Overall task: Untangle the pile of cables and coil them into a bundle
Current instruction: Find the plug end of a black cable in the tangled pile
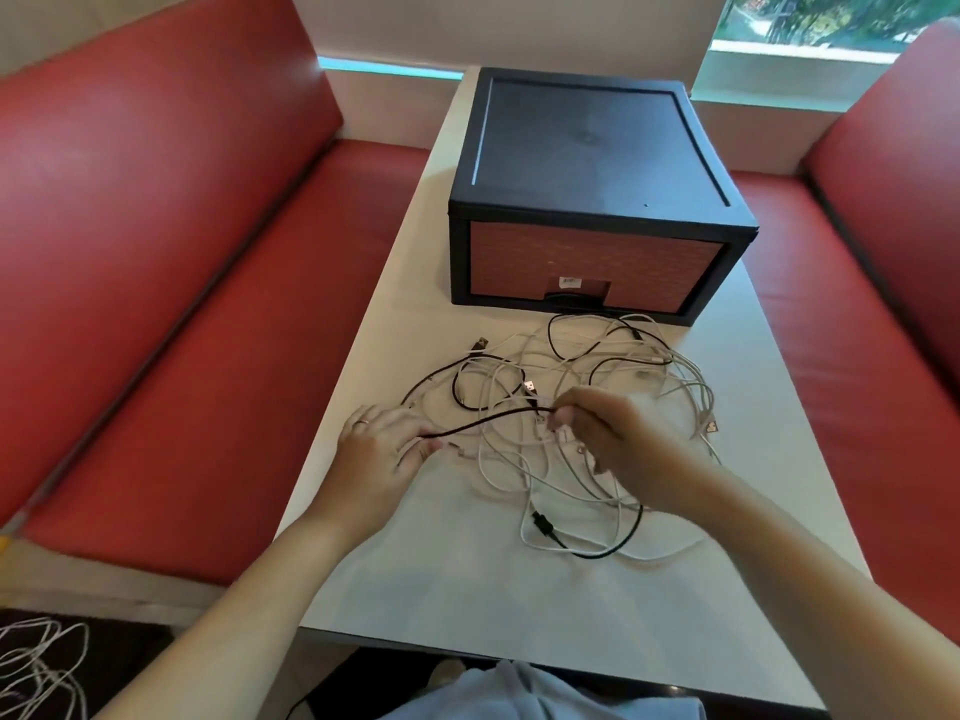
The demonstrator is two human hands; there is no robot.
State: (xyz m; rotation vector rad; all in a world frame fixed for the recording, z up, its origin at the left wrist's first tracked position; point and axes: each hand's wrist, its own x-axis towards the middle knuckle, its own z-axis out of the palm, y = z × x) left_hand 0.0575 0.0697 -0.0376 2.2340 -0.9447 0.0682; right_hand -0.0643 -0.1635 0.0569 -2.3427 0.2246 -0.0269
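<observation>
A tangled pile of white and black cables (618,376) lies spread over the middle of the white table (467,574). One black cable (488,420) is stretched in the air between my two hands. My left hand (382,446) pinches its left part close to the table's left side. My right hand (602,428) grips its right part above the pile's centre, fingers closed around it. Another black cable's plug (541,523) rests at the near edge of the pile. Part of the pile is hidden under my right hand.
A black drawer box with a red front (592,200) stands on the far half of the table, just behind the cables. Red bench seats (208,356) run along both sides. More white cables (41,662) lie on the floor at lower left.
</observation>
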